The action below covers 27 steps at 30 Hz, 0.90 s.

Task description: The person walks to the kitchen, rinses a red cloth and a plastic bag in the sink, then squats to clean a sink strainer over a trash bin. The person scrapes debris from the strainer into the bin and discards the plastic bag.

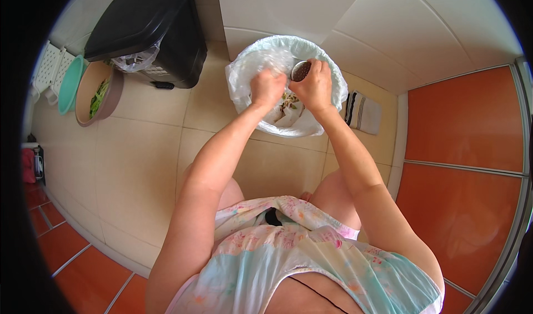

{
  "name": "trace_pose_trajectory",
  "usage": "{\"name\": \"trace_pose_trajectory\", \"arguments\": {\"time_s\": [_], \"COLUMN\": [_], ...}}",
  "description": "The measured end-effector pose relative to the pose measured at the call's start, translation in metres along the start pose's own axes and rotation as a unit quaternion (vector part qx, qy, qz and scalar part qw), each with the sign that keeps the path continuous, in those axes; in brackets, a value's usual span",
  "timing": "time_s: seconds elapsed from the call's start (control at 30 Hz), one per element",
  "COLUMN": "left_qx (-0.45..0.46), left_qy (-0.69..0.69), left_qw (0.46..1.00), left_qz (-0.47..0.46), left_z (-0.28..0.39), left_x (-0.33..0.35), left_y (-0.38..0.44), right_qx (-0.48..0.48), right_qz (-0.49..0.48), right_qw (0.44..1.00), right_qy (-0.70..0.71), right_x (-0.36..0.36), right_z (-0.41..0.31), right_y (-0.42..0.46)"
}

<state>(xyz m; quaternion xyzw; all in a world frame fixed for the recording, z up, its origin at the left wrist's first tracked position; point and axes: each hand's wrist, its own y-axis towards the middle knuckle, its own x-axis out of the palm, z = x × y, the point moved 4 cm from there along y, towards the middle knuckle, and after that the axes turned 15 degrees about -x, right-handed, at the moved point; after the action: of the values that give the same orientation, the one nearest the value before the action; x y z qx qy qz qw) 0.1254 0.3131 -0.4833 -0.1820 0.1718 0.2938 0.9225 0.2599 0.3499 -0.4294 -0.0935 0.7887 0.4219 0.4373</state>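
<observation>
Directly before me stands a round bin lined with a white plastic bag (237,97), its edge folded over the rim. Over the left side of its opening, my left hand (267,88) is closed on a crumpled clear plastic bag (268,60), blurred by motion. My right hand (318,87) grips a small round perforated metal strainer (300,71) by its rim, tilted above the bin, with its dark inside showing. Below both hands, food scraps (288,101) and white paper (290,117) lie in the liner.
A black lidded pedal bin (166,35) stands at the upper left. Beside it are a brown basin (114,99) with green leaves (99,97) and a turquoise basin (70,85). A folded striped cloth (364,112) lies right of the lined bin, near orange cabinet doors (462,122).
</observation>
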Motion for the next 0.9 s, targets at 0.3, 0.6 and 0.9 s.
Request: {"name": "trace_pose_trajectory", "arguments": {"time_s": [0.3, 0.6, 0.9], "left_qx": [-0.135, -0.093, 0.059], "left_qy": [-0.283, -0.025, -0.037], "left_qw": [0.917, 0.97, 0.996], "left_qz": [-0.248, -0.222, -0.047], "left_z": [0.028, 0.001, 0.006], "left_x": [-0.025, 0.001, -0.012], "left_y": [-0.008, 0.01, 0.008], "right_qx": [0.145, 0.052, 0.018], "right_qz": [-0.08, -0.07, -0.052], "right_qw": [0.975, 0.989, 0.996], "right_qy": [0.15, 0.118, 0.063], "right_x": [-0.016, -0.021, -0.017], "right_z": [0.031, 0.008, 0.009], "right_y": [-0.009, -0.008, -0.01]}}
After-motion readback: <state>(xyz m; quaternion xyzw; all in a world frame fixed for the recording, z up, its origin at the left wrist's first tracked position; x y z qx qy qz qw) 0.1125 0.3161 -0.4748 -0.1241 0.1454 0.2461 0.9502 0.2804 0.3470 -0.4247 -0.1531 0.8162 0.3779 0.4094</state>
